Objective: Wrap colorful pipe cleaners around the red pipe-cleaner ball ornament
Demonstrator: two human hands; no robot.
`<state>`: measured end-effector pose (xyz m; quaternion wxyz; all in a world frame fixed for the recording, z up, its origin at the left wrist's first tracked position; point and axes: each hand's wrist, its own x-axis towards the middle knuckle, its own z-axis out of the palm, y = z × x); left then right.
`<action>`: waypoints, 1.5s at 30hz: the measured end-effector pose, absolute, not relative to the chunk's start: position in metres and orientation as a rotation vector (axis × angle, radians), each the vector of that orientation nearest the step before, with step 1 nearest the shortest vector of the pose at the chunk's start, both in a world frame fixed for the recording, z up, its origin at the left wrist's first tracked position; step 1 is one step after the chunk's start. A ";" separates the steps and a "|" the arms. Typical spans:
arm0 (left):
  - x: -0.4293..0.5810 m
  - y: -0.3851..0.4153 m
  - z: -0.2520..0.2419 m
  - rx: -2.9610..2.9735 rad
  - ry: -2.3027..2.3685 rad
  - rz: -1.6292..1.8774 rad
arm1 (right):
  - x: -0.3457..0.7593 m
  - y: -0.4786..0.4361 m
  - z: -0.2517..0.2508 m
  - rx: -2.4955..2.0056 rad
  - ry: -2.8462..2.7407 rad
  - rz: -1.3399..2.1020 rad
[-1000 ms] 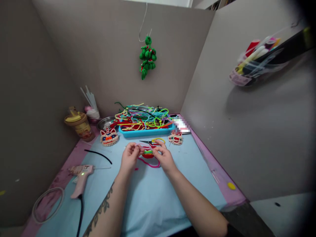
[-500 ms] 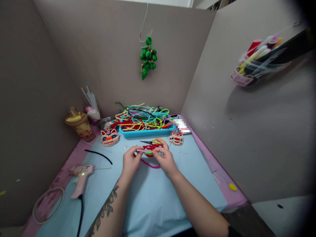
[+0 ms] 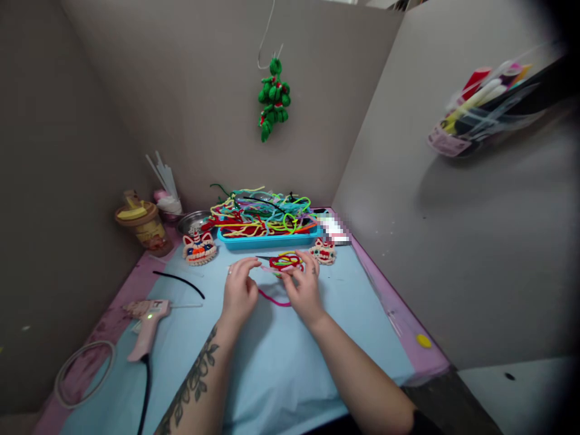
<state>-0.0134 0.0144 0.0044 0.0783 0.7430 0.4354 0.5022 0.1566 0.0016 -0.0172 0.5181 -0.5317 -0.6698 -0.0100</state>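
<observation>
My right hand (image 3: 304, 290) grips a small craft piece (image 3: 283, 263) of bent red, green and pink pipe cleaners between thumb and fingers. To its left is my left hand (image 3: 239, 291), thumb and fingers apart, close to the pale pink end of the piece and seemingly not gripping it. Scissors (image 3: 264, 258) lie just behind, their dark blades showing and the yellow handles mostly hidden. On the cloth between my hands curves a magenta pipe cleaner (image 3: 274, 300).
A blue tray (image 3: 267, 243) heaped with pipe cleaners stands behind, with animal-face crafts (image 3: 199, 249) (image 3: 323, 251) on either side. A pink glue gun (image 3: 148, 326), black pipe cleaner (image 3: 179, 281) and cup (image 3: 147, 229) are left. A blurred phone (image 3: 334, 231) lies right.
My left fingers have opened and come off the pink strand. The craft piece has turned and risen slightly in my right hand, showing more red loops. The view has shifted a little.
</observation>
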 end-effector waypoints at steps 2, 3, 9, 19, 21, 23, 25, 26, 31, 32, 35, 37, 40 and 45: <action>-0.009 0.008 0.009 2.356 1.196 1.555 | 0.152 -0.002 -0.016 -1.269 -1.658 -0.143; -0.006 0.005 0.011 2.422 1.157 1.545 | 0.150 -0.003 -0.016 -1.255 -1.687 -0.190; 0.006 -0.004 0.009 2.438 1.075 1.621 | 0.142 -0.009 -0.016 -1.219 -1.758 -0.230; 0.030 -0.046 0.027 2.108 0.382 0.994 | 0.154 0.007 -0.025 -1.294 -1.635 -0.087; 0.026 -0.041 0.027 1.971 0.470 1.055 | 0.157 0.007 -0.024 -1.305 -1.606 -0.053; 0.018 -0.031 0.024 1.816 0.594 1.241 | 0.159 0.005 -0.022 -1.314 -1.590 -0.020; 0.009 -0.018 0.020 1.574 0.868 1.435 | 0.159 0.003 -0.020 -1.314 -1.583 0.002; 0.005 -0.012 0.017 1.466 0.948 1.500 | 0.158 0.002 -0.019 -1.311 -1.581 0.009; -0.008 0.009 0.009 1.120 0.831 1.512 | 0.156 0.000 -0.016 -1.277 -1.592 0.004; -0.009 0.010 0.008 1.135 0.922 1.508 | 0.156 0.000 -0.016 -1.273 -1.599 0.002; -0.006 0.011 0.004 1.382 1.223 1.486 | 0.156 0.000 -0.016 -1.259 -1.616 0.004; -0.002 0.010 0.002 1.577 1.306 1.442 | 0.156 -0.001 -0.015 -1.251 -1.631 0.003; 0.004 0.009 0.001 1.763 1.323 1.417 | 0.155 -0.002 -0.015 -1.243 -1.662 -0.017; 0.007 0.009 -0.001 1.705 1.408 1.393 | 0.152 -0.003 -0.016 -1.232 -1.694 -0.042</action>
